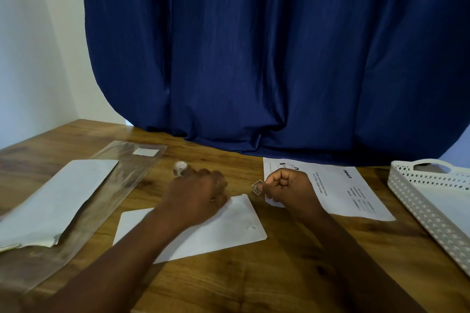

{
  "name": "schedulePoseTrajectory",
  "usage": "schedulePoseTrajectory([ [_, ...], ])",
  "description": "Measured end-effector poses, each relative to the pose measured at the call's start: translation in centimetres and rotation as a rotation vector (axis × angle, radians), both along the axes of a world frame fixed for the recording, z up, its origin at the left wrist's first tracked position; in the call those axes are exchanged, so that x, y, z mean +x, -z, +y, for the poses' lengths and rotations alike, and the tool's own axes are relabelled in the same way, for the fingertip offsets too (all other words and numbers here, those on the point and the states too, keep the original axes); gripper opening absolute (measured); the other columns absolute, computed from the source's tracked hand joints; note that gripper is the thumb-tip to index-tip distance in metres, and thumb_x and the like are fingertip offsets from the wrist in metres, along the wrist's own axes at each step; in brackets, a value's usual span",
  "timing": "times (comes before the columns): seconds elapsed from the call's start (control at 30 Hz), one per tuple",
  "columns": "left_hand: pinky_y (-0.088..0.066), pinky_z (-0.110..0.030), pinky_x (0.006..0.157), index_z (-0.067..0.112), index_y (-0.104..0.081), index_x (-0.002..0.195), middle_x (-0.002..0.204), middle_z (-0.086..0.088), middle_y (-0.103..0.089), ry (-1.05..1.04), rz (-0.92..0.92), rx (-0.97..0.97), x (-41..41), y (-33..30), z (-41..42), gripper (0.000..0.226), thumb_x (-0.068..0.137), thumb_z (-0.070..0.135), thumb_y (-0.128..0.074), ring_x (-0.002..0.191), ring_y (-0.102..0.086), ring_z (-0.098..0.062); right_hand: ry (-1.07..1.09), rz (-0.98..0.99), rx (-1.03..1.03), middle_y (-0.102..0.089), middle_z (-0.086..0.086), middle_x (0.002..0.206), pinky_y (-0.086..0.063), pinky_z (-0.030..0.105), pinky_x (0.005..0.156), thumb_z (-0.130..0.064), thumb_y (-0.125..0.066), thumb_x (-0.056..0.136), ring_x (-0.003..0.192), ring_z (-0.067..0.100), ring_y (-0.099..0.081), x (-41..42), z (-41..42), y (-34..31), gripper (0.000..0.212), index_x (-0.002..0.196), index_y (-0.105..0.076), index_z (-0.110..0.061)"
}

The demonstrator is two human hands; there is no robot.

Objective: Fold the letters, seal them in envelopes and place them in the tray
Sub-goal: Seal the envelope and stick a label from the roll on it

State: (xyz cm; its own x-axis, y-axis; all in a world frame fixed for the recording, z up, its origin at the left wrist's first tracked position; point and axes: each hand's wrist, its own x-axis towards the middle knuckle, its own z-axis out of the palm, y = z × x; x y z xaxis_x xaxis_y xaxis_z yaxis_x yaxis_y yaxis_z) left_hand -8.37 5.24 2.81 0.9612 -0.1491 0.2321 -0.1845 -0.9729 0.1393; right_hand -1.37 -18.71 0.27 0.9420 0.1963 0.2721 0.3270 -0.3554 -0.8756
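A white envelope [229, 229] lies flat on the wooden table in front of me. My left hand [195, 193] rests on its upper edge, fingers curled, next to a small roll of stickers [180, 168]. My right hand [284, 185] pinches a small sticker [256, 187] just above the envelope's upper right corner. A printed letter [340, 190] lies unfolded behind my right hand. The white perforated tray [417, 201] stands at the right edge, with a white envelope [447, 206] lying inside it.
On the left a stack of white envelopes [56, 201] lies on a clear plastic sleeve [119, 178]. A dark blue curtain [267, 58] hangs down to the table's far edge. A white wall [33, 46] is at the left.
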Motion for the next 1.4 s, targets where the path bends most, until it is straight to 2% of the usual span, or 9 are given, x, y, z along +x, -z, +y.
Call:
schedulePoseTrajectory([
  [0.1,-0.042,-0.043,0.111,0.041,-0.043,0.147,0.152,0.01,-0.047,0.027,0.105,0.026,-3.8,2.6,-1.3,0.06,0.095,0.07,-0.044,0.137,-0.044,-0.017,-0.021,0.01,0.022,-0.075,-0.01,0.071,-0.057,0.019,0.055,-0.02,-0.086,0.077,0.063,0.007,-0.072,-0.1,0.1,-0.1,0.013,0.08,-0.072,-0.022],
  [0.2,-0.019,-0.04,0.125,0.041,-0.028,0.157,0.167,0.013,-0.025,0.084,0.107,0.037,-5.8,4.7,-1.2,0.063,0.1,0.067,-0.033,0.154,-0.021,-0.015,-0.096,0.047,0.058,-0.079,-0.007,0.084,-0.061,0.023,0.065,-0.028,-0.086,0.076,0.078,0.011,-0.076,-0.9,0.3,-0.3,0.018,0.091,-0.076,-0.025],
  [0.3,-0.003,-0.04,0.129,0.044,-0.026,0.158,0.168,0.022,-0.016,0.215,0.14,-0.056,-6.8,5.2,-0.3,0.058,0.102,0.06,-0.034,0.158,-0.004,-0.008,-0.181,0.064,0.007,-0.079,-0.007,0.084,-0.054,0.014,0.062,-0.026,-0.082,0.082,0.078,0.007,-0.075,-1.6,0.4,-0.4,0.009,0.09,-0.079,-0.023],
  [0.4,0.003,-0.04,0.129,0.048,-0.032,0.154,0.165,0.03,-0.017,0.278,0.152,-0.147,-7.6,5.8,-0.1,0.057,0.099,0.06,-0.035,0.156,0.0,0.001,-0.202,0.122,-0.102,-0.079,-0.007,0.084,-0.056,0.018,0.063,-0.028,-0.08,0.085,0.075,0.008,-0.073,-1.9,0.3,-0.5,0.008,0.089,-0.08,-0.022],
  [0.63,0.002,-0.042,0.13,0.045,-0.03,0.156,0.167,0.025,-0.015,0.263,0.105,-0.064,-8.0,6.4,-0.9,0.065,0.094,0.063,-0.022,0.156,0.003,-0.001,-0.245,0.205,-0.335,-0.076,-0.021,0.082,-0.044,0.008,0.062,-0.038,-0.082,0.081,0.08,-0.01,-0.066,-2.1,0.1,-0.3,0.011,0.081,-0.08,-0.028],
  [0.87,0.001,-0.044,0.129,0.043,-0.019,0.158,0.17,0.018,-0.011,0.265,0.114,-0.005,-8.1,6.5,-1.0,0.063,0.096,0.059,-0.018,0.157,0.007,-0.007,-0.245,0.18,-0.337,-0.076,-0.02,0.081,-0.049,0.009,0.06,-0.036,-0.083,0.08,0.08,-0.006,-0.068,-1.7,0.8,0.5,0.009,0.073,-0.079,-0.031],
  [0.97,0.0,-0.045,0.129,0.041,-0.01,0.159,0.169,0.016,-0.012,0.265,0.113,0.012,-8.1,6.4,-1.1,0.064,0.097,0.058,-0.019,0.157,0.003,-0.008,-0.242,0.154,-0.368,-0.075,-0.021,0.079,-0.05,0.014,0.065,-0.034,-0.082,0.081,0.079,-0.006,-0.067,-1.6,1.2,0.9,0.013,0.069,-0.077,-0.035],
  [1.1,-0.008,-0.047,0.128,0.039,-0.003,0.16,0.167,0.013,-0.016,0.276,0.098,0.045,-8.0,6.3,-1.2,0.067,0.098,0.057,-0.018,0.156,-0.006,-0.01,-0.219,0.113,-0.418,-0.076,-0.018,0.078,-0.058,0.031,0.079,-0.035,-0.083,0.081,0.081,0.005,-0.069,-1.3,1.7,1.2,0.013,0.069,-0.077,-0.036],
  [1.4,-0.02,-0.045,0.122,0.033,-0.016,0.162,0.157,0.009,-0.025,0.232,0.045,0.102,-7.3,6.2,-2.0,0.078,0.088,0.058,-0.016,0.144,-0.022,-0.013,-0.187,0.104,-0.452,-0.076,-0.019,0.08,-0.058,0.031,0.08,-0.036,-0.085,0.078,0.083,0.003,-0.068,-1.6,1.9,1.5,0.009,0.072,-0.078,-0.034],
])
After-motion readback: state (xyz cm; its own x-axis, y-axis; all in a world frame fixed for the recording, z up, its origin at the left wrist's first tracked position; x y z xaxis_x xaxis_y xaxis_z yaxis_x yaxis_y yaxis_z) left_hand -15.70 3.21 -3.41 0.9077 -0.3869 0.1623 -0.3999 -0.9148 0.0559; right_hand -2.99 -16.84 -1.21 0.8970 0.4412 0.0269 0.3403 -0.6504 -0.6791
